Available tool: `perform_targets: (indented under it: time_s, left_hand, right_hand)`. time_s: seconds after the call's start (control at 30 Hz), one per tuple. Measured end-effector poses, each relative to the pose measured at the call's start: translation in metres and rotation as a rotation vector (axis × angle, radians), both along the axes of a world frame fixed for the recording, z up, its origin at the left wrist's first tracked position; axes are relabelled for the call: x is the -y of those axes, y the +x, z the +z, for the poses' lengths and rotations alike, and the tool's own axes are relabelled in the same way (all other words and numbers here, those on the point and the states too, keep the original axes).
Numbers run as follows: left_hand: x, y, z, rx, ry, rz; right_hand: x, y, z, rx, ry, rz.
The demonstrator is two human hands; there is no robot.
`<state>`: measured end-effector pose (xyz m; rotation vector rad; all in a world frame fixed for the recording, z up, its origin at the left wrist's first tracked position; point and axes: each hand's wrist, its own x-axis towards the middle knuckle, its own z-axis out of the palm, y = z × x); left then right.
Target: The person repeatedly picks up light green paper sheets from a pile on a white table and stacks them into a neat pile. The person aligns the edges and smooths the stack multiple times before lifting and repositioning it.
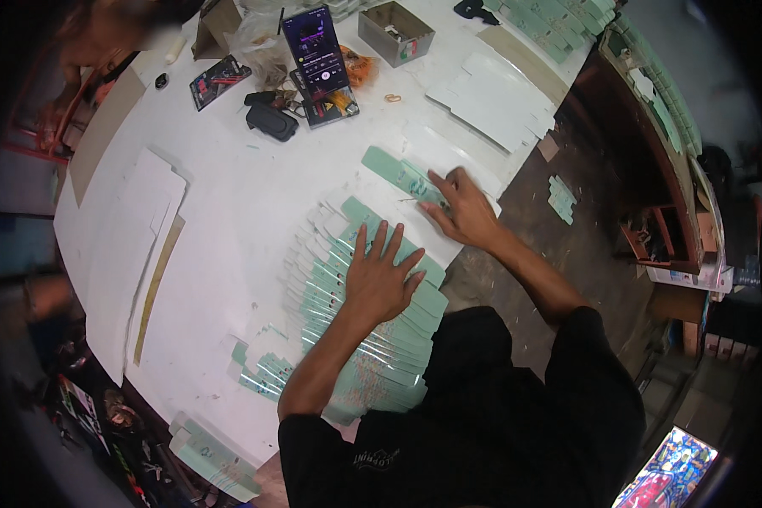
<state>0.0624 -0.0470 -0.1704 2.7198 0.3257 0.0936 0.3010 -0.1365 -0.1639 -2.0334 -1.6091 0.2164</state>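
My left hand lies flat with its fingers spread on a fanned row of mint-green carton blanks. The blanks overlap closely and have glossy clear strips and small printing. To the right, my right hand hovers over or touches a separate mint-green carton blank, its thumb and index finger apart. A thin dark line shows by the thumb tip; I cannot tell whether it is a tool or part of the blank. The hand covers that blank's right end.
Beyond my hands stand a propped phone, a black pouch and a metal box. White card sheets lie far right, more white sheets at left. Another green stack sits near the left front edge. A person is far left.
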Motion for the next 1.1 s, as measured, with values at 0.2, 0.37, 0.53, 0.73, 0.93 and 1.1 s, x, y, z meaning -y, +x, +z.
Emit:
perform_targets:
  time_s: [0.2, 0.37, 0.53, 0.73, 0.93, 1.1]
  left_hand:
    - [0.004, 0.0, -0.007, -0.031, -0.128, 0.065]
    - [0.005, 0.002, 0.018, -0.045, 0.126, -0.048]
    - [-0.003, -0.006, 0.041, -0.116, -0.044, -0.098]
    - [0.004, 0.001, 0.012, -0.17, 0.002, 0.01]
    - [0.003, -0.004, 0.015, -0.142, -0.073, 0.058]
    - [0.005, -0.009, 0.021, -0.021, 0.005, 0.147]
  right_hand:
    - [0.0, 0.007, -0.032, 0.284, -0.051, 0.037]
    - [0.014, -0.038, -0.031, -0.656, -0.222, 0.104]
    - [-0.008, 0.051, -0.021, -0.087, 0.019, -0.228]
    - [-0.007, 0.098, -0.017, -0.082, -0.049, -0.277]
    - [-0.012, 0.012, -0.012, 0.284, 0.013, -0.043]
    - [-0.019, -0.025, 0.016, -0.475, -0.072, -0.113]
